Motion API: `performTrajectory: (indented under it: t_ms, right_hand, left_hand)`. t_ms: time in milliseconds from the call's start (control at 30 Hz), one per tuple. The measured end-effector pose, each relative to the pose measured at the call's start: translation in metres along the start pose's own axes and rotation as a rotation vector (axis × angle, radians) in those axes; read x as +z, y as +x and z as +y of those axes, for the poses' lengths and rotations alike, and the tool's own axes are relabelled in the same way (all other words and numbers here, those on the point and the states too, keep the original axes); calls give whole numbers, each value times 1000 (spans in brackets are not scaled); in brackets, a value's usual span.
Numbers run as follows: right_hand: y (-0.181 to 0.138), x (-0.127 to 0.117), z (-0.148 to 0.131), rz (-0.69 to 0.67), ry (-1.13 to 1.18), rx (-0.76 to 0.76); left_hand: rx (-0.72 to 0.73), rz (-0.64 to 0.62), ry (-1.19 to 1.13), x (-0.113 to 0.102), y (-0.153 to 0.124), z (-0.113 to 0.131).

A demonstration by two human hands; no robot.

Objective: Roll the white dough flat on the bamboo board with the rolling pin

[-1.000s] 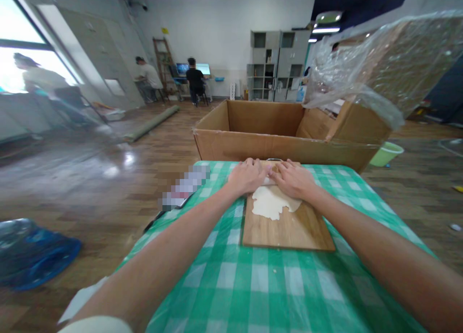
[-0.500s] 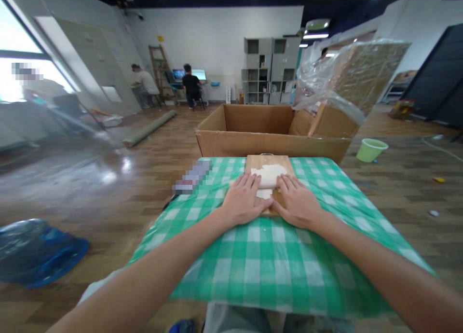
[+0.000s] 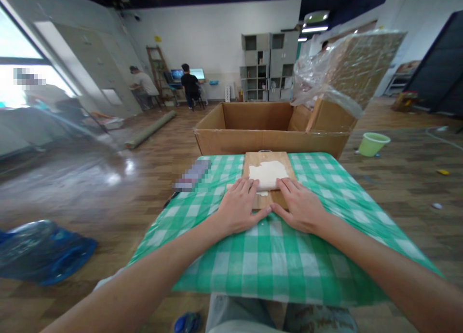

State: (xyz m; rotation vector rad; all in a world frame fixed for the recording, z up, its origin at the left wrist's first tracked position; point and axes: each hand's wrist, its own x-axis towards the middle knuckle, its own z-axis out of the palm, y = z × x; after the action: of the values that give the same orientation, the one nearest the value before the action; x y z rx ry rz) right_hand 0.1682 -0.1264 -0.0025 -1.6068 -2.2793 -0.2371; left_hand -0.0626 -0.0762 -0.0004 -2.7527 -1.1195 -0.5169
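Note:
A flat sheet of pale dough (image 3: 268,173) lies on a wooden board (image 3: 253,160) at the far end of a table with a green checked cloth (image 3: 253,260). My left hand (image 3: 239,208) and my right hand (image 3: 300,207) rest side by side at the board's near edge, fingers stretched flat and pointing away from me. Under the fingertips lies a pale rolling pin (image 3: 229,186), of which only its left end shows. The fingertips touch the near edge of the dough.
A big open cardboard box (image 3: 267,140) stands just behind the table, with a plastic-wrapped bundle (image 3: 343,67) on its right. A dark object (image 3: 191,175) lies on the table's left edge. On the floor are a green bucket (image 3: 374,144) and a blue bag (image 3: 43,251). People sit far back.
Both hands have drawn back toward me from the board's far end to its near edge, and the dough now lies beyond the fingers. In the last half second they barely moved.

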Motion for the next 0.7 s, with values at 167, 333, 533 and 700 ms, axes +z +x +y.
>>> performTrajectory:
  t_ms: [167, 333, 533, 700]
  right_hand:
    - [21, 9, 15, -46, 19, -6]
    - [54, 17, 36, -145, 69, 4]
    - [110, 36, 71, -254, 156, 84]
    - [148, 54, 96, -223, 71, 79]
  left_hand:
    - [18, -68, 8, 9, 17, -18]
    - [3, -145, -14, 15, 50, -39]
    - [-94, -241, -51, 23, 102, -65]
    - [-33, -255, 35, 38, 139, -88]
